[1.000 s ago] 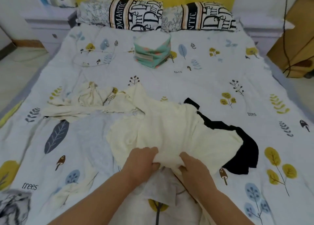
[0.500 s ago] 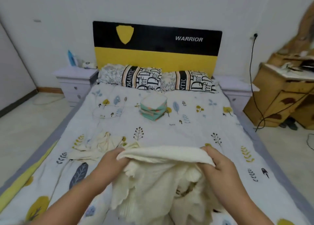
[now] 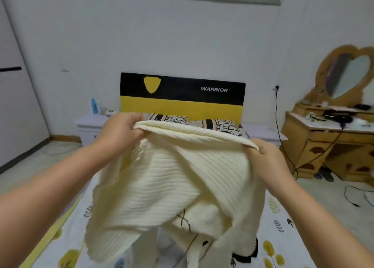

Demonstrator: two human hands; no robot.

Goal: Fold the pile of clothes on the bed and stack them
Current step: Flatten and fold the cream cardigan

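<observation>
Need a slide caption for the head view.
Both hands, left and right, hold a cream knit top up over the bed.

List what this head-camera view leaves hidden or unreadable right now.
- Cream ribbed garment, head view: its type and lower end are unclear; it bunches and runs off the bottom edge.
- Bed: the middle is covered by the raised garment, so any remaining pile is unseen.
- Left hand and right hand: fingers tucked behind the cloth edge.
- Pillows: partly hidden by the garment's top edge.
- Dresser items: blurred and small.
</observation>
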